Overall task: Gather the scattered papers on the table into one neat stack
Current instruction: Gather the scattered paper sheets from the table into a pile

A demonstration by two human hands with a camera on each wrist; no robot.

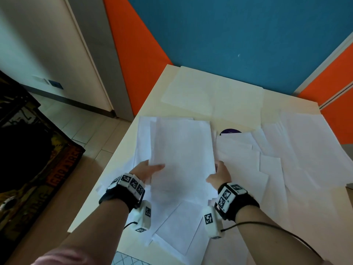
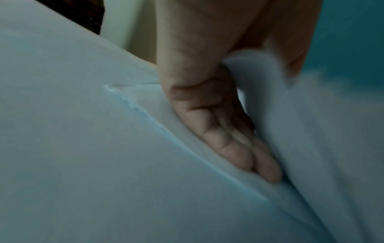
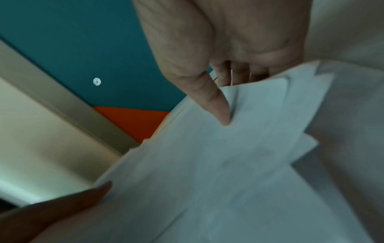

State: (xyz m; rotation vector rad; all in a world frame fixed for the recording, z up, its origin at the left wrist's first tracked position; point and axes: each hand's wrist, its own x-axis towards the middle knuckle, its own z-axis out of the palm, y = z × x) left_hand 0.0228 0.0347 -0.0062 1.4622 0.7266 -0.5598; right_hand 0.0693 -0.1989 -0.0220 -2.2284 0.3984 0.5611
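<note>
Both hands hold a bundle of white papers (image 1: 181,150) lifted a little above the cream table (image 1: 238,119). My left hand (image 1: 148,171) grips its left edge, thumb on top and fingers (image 2: 234,151) beneath. On the right edge my right hand (image 1: 219,173) pinches the sheets, thumb (image 3: 216,105) over the paper bundle (image 3: 228,164). Loose white sheets (image 1: 298,150) lie scattered across the right of the table, and more loose sheets (image 1: 177,230) lie under my wrists. A flat pale pile (image 1: 210,92) sits at the far end.
A dark purple disc (image 1: 230,131) peeks out from under the sheets at the table's middle. The blue and orange wall (image 1: 229,35) stands right behind the table. Left of the table is tiled floor (image 1: 76,123) and a dark printed box (image 1: 28,159).
</note>
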